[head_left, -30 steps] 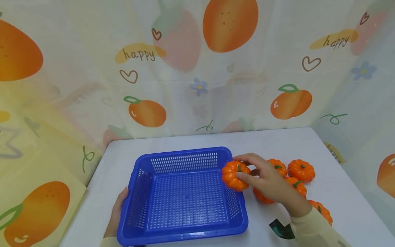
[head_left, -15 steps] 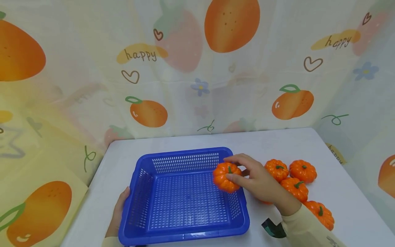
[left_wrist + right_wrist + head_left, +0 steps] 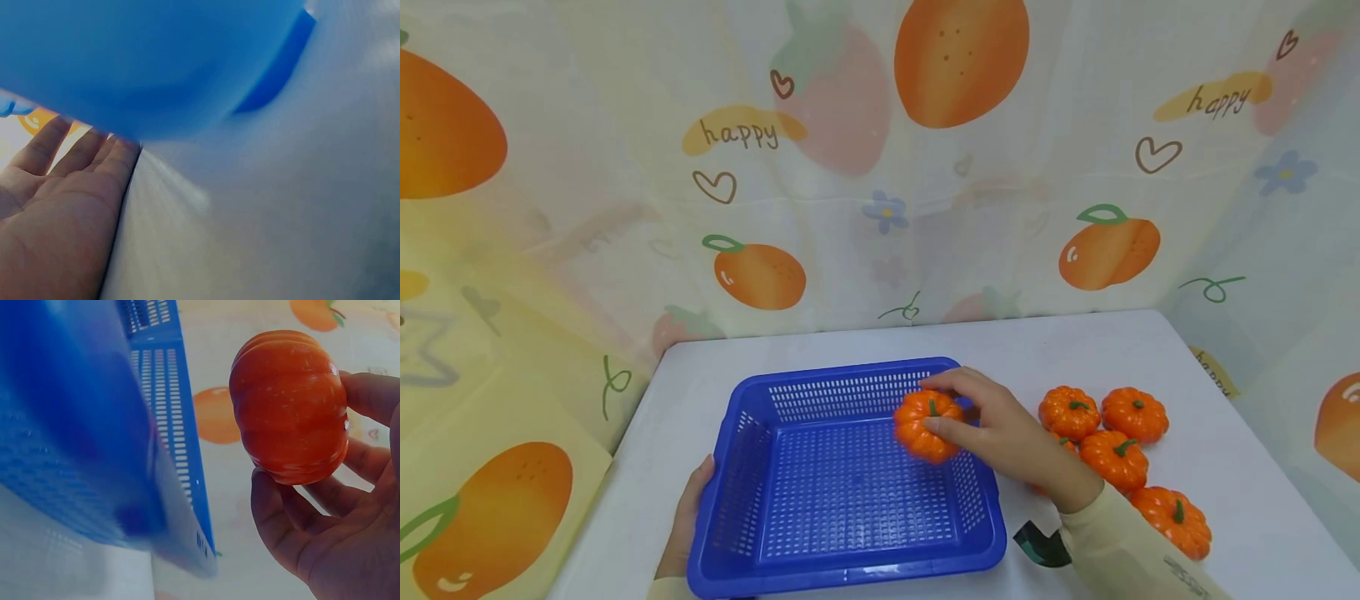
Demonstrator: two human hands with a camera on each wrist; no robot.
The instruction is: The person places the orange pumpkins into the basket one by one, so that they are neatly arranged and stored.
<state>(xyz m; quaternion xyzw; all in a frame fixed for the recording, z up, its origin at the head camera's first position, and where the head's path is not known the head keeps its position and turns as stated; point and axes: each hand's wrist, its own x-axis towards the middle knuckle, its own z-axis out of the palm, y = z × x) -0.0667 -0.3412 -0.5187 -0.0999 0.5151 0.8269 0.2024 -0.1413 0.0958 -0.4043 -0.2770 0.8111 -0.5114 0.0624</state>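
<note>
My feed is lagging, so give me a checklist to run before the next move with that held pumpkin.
1. Right grip has hold of the pumpkin: ok.
2. Pumpkin within the outline of the basket in the head view: ok.
3. Left grip touching the basket's left side: ok.
4. Clearance between pumpkin and basket floor: cannot tell.
5. Other pumpkins outside the basket, on the table: ok.
6. Every other pumpkin fully visible: not ok, one is partly behind the right wrist.

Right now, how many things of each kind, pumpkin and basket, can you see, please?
Orange pumpkins: 6 (1 in the right hand, 5 on the table, one of these partly hidden)
Blue basket: 1
Total: 7
</note>
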